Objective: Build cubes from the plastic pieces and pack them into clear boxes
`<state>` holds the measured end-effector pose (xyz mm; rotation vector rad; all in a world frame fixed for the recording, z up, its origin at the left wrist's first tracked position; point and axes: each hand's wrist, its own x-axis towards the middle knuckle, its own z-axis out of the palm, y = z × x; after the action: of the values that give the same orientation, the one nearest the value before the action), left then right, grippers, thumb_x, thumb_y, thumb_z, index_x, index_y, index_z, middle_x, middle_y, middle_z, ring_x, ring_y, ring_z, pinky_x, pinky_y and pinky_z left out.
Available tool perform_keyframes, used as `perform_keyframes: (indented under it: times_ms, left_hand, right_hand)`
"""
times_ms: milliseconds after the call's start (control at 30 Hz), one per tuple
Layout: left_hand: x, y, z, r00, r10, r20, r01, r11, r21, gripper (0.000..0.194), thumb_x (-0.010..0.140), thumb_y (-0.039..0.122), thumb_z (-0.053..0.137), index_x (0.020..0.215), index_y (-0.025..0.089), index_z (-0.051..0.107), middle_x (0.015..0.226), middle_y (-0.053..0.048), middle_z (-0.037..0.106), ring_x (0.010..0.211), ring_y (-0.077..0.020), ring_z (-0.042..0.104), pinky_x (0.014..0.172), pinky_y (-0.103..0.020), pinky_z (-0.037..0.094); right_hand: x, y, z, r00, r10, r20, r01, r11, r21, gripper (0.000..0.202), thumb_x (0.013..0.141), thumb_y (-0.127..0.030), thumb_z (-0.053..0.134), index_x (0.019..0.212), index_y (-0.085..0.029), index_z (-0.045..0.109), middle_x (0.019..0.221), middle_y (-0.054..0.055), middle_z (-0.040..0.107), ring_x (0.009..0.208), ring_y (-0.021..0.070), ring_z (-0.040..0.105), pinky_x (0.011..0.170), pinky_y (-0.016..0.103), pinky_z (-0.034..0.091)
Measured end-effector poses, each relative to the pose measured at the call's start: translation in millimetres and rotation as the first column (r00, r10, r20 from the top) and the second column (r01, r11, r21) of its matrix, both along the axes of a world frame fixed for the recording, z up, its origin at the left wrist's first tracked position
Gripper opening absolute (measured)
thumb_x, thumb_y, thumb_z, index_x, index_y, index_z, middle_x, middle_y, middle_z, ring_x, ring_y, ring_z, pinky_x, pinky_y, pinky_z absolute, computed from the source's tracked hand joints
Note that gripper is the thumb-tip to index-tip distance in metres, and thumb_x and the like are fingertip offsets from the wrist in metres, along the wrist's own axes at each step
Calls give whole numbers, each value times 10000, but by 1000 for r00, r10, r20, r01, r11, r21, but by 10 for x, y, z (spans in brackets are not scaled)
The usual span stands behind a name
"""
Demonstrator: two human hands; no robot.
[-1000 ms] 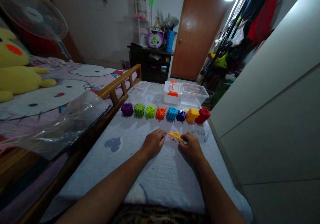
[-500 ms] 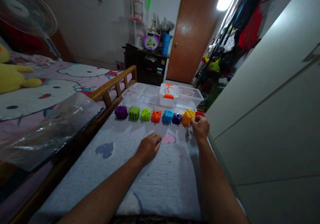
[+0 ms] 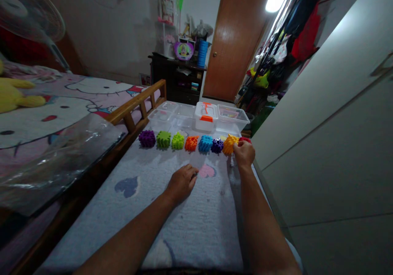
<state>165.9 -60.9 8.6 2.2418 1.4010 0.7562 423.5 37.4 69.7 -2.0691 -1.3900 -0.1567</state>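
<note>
Several colourful blocks stand in a row across the grey cloth: purple (image 3: 147, 138), dark green (image 3: 163, 139), lime (image 3: 177, 141), orange (image 3: 192, 143), light blue (image 3: 205, 143), dark blue (image 3: 217, 145), yellow-orange (image 3: 230, 144) and red (image 3: 245, 139). The fingers of my right hand (image 3: 245, 153) are closed at the right side of the yellow-orange block, and the hand partly covers the red one. My left hand (image 3: 183, 181) rests on the cloth in front of the row, its fingers bent together; anything inside is hidden.
Behind the row stand clear plastic boxes (image 3: 232, 118) and a lidded box with orange clips (image 3: 206, 117). A wooden rail (image 3: 135, 103) and a plastic sheet (image 3: 61, 160) lie left. A white cabinet (image 3: 331, 136) borders the right side.
The view has shifted slightly. My right hand stays at the yellow-orange block, and my left hand remains on the cloth almost unmoved.
</note>
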Motion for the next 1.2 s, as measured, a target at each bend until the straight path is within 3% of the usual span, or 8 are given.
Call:
perform_keyframes:
  times_ms: [267, 500, 700, 767, 867, 1000, 1200]
  left_hand:
    - [-18, 6, -36, 1000, -3, 10, 3, 1000, -1, 189, 878, 138, 546, 1002, 203, 673, 985, -60, 642, 942, -192, 609, 865, -311, 489]
    - [-20, -3, -32, 1000, -5, -1, 5, 1000, 7, 181, 887, 136, 537, 1006, 190, 663, 977, -58, 633, 926, -189, 607, 857, -305, 482]
    - [-8, -22, 26, 1000, 0, 4, 0, 1000, -13, 165, 893, 134, 546, 986, 189, 670, 992, -60, 641, 939, -186, 609, 855, -293, 481]
    - [-3, -26, 26, 1000, 5, -4, -5, 1000, -6, 166, 895, 134, 550, 994, 187, 673, 995, -61, 641, 940, -186, 605, 859, -293, 479]
    - [2, -29, 15, 999, 22, -31, -21, 999, 26, 166, 885, 132, 571, 1004, 181, 676, 1005, -66, 635, 966, -198, 582, 886, -309, 472]
    - [7, -28, 15, 995, 52, -84, -46, 996, 77, 136, 862, 142, 607, 968, 186, 680, 1018, -64, 631, 1004, -225, 539, 934, -351, 450]
    - [6, -14, 18, 996, 61, -66, -56, 996, 63, 144, 855, 159, 623, 982, 192, 683, 1027, -59, 625, 1015, -223, 532, 941, -357, 448]
  right_hand:
    - [-11, 0, -52, 1000, -15, 9, 15, 1000, 22, 226, 792, -345, 626, 779, -172, 771, 745, 127, 734, 664, 224, 625, 592, 296, 375]
    - [-20, -117, 17, 1000, 22, -22, -20, 997, 80, 232, 822, -337, 586, 794, -157, 729, 836, 132, 701, 752, 232, 612, 690, 315, 409]
    - [-216, -398, -15, 962, 266, -62, -245, 940, 236, 221, 848, -337, 540, 800, -171, 678, 837, 97, 657, 766, 217, 584, 749, 327, 426]
    - [-335, -508, -115, 909, 406, -96, -386, 906, 172, 201, 842, -319, 544, 754, -184, 663, 782, 73, 653, 711, 197, 578, 704, 307, 420]
    - [-514, -654, -325, 824, 548, -148, -561, 825, -66, 131, 814, -246, 561, 766, -190, 669, 723, 39, 655, 671, 177, 585, 656, 280, 393]
    - [-680, -787, -554, 822, 562, -91, -566, 790, -236, 129, 848, -205, 554, 829, -179, 678, 837, 59, 687, 772, 171, 608, 684, 262, 376]
    - [-724, -854, -632, 831, 555, -33, -548, 808, -216, 174, 894, -197, 505, 867, -185, 676, 901, 54, 681, 825, 172, 615, 698, 264, 365]
